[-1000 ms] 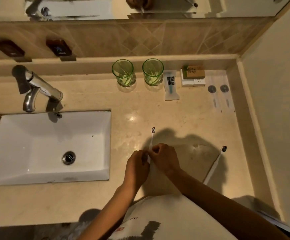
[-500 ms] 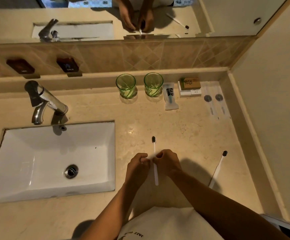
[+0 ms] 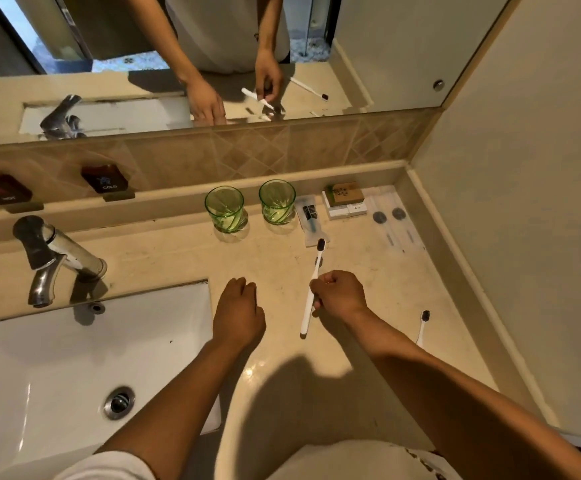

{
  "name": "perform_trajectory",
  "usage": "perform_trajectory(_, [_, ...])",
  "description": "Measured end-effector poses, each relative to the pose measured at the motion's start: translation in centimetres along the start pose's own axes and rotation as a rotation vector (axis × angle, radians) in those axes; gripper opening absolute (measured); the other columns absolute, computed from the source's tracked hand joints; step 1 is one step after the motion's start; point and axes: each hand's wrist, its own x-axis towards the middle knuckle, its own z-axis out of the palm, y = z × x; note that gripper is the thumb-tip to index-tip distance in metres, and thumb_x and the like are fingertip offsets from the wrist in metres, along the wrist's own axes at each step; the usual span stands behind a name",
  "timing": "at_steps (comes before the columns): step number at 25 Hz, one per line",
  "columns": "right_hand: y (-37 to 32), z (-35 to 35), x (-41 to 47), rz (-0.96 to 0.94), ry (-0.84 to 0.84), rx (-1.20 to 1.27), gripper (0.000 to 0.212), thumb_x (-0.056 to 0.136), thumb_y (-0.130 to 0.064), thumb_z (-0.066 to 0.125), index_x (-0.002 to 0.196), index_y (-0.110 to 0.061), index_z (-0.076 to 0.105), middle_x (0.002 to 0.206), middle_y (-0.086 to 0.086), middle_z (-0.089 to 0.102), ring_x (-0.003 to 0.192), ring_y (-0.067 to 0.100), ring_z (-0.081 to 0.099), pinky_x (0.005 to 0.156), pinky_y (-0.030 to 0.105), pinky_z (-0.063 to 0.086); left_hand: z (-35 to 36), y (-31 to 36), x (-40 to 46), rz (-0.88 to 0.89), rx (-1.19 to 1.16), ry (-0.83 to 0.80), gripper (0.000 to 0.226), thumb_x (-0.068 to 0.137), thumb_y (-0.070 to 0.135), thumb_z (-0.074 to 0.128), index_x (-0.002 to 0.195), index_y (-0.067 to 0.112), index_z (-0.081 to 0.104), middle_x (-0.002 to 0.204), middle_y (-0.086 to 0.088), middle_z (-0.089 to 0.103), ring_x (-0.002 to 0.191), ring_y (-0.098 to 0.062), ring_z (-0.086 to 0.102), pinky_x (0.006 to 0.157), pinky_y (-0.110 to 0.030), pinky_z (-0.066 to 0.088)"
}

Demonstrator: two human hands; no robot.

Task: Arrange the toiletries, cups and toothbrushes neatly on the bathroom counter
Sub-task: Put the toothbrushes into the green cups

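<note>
My right hand [image 3: 339,294] pinches a white toothbrush [image 3: 312,289] mid-handle, bristles pointing away toward the two green cups [image 3: 226,210]; my left hand [image 3: 238,311] hovers beside it, loosely curled, holding nothing. Such a light pinch could let the brush swivel and topple a cup.

Dim warm light, soft shadow w/ small glare on counter [image 3: 368,268], wide-angle edge bending, slight blur.

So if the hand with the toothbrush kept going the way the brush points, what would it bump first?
Probably the clear toiletry packet beside the green cups; the right hand aims its toothbrush there, though height is unclear.
</note>
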Motion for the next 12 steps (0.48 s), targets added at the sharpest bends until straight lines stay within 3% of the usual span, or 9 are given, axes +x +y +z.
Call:
perform_trajectory(2, [-1.0,-0.5,0.4,0.011,0.006,0.044,0.01,0.083,-0.012,0.065,0.087,-0.004,0.069,0.068,0.014,0.07,0.051,0.021,0.063,0.055,0.041,0.063,0.4,-0.5,0.3,0.01,0.069,-0.021,0.038,0.088,0.018,0.057,0.123,0.003,0.058,0.139,-0.019,0.05,0.124,-0.038,0.052,0.102,-0.043,0.05])
perform_trajectory(5, [-2.4,-1.0,1.0,-0.018,0.014,0.027,0.016,0.082,-0.016,0.064,0.088,-0.002,0.068,0.075,0.013,0.071,0.059,0.02,0.062,0.048,0.027,0.052,0.1,0.0,0.5,0.02,0.099,-0.011,0.022,0.085,0.017,0.059,0.103,0.005,0.059,0.118,-0.015,0.055,0.105,-0.035,0.056,0.084,-0.039,0.052])
perform_trajectory(8, [-4.4,-1.0,2.3,-0.074,0.038,0.02,0.016,0.083,-0.018,0.064,0.084,-0.002,0.067,0.079,0.007,0.067,0.067,0.017,0.058,0.056,0.025,0.044,-0.8,0.3,1.9,0.011,0.155,0.01,0.022,0.087,0.023,0.059,0.104,0.009,0.063,0.112,-0.011,0.057,0.102,-0.03,0.055,0.084,-0.04,0.052])
perform_trajectory(12, [-7.8,-1.2,3.9,-0.147,0.049,0.069,0.022,0.082,-0.022,0.062,0.083,0.0,0.066,0.072,0.006,0.067,0.059,0.016,0.06,0.056,0.025,0.047,-1.5,0.1,4.9,0.069,0.213,0.086,0.02,0.08,0.017,0.061,0.097,0.006,0.059,0.103,-0.015,0.055,0.094,-0.036,0.053,0.078,-0.042,0.047])
